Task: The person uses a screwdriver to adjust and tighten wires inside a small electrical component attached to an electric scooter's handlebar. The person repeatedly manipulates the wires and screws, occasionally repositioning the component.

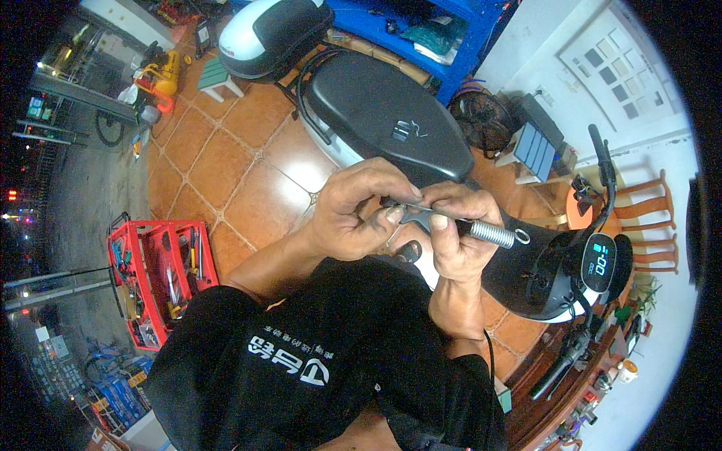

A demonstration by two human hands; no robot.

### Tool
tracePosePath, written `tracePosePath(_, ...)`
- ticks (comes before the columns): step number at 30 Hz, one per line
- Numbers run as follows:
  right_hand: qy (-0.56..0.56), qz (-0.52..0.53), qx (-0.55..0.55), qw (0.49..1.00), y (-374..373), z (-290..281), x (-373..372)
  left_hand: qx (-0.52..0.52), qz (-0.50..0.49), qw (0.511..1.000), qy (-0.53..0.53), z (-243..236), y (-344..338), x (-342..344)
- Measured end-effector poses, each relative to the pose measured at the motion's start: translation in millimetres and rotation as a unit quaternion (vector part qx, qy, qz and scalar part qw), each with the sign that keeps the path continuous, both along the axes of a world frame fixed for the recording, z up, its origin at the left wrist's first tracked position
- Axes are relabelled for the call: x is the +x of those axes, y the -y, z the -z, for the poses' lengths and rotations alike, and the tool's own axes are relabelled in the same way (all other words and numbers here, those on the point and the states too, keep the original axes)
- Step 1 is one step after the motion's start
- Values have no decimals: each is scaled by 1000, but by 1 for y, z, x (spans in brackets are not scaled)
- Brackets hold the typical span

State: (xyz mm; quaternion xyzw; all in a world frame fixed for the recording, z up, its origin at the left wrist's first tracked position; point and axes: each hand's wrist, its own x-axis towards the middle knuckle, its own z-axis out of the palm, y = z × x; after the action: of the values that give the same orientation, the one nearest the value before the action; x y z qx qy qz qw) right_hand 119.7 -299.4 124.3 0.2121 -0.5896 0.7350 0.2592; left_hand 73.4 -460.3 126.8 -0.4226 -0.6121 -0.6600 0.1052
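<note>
In front of my chest, both hands hold a small grey metal part (416,216) with a silver coil spring (490,234) at its right end. A wire loop sticks out from the spring's tip. My left hand (353,214) is closed, pinching the part's left end between thumb and fingers. Beside it, my right hand (460,229) is closed too, its thumb pressed on the part near the spring. The fingers hide much of the part, so its exact kind does not show. Beyond them, a few small metal pieces (406,131) lie on a scooter's black seat (376,98).
The scooter has a white and black top box (271,37) behind its seat and a lit display (596,262) at the right. At left, a red tool cart (203,255) stands on orange tiles. A blue shelf (470,52), a fan (481,120) and wooden chairs (650,203) stand around.
</note>
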Motion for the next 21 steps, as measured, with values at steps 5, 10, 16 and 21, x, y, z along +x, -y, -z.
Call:
tracePosePath(5, -4, -6, -10, 1000, -1, 1, -2, -6, 12, 1000, 4, 0, 0, -2)
tracePosePath(10, 1, -6, -15, 1000, -2, 3, -3, 5, 10, 1000, 5, 3, -2, -2)
tracePosePath(16, 11, -10, -16, 1000, -4, 1, -4, 6, 13, 1000, 21, 2, -2, -2)
tracePosePath(21, 23, -11, -28, 999, -3, 3, -4, -3, 9, 1000, 18, 2, -2, -2)
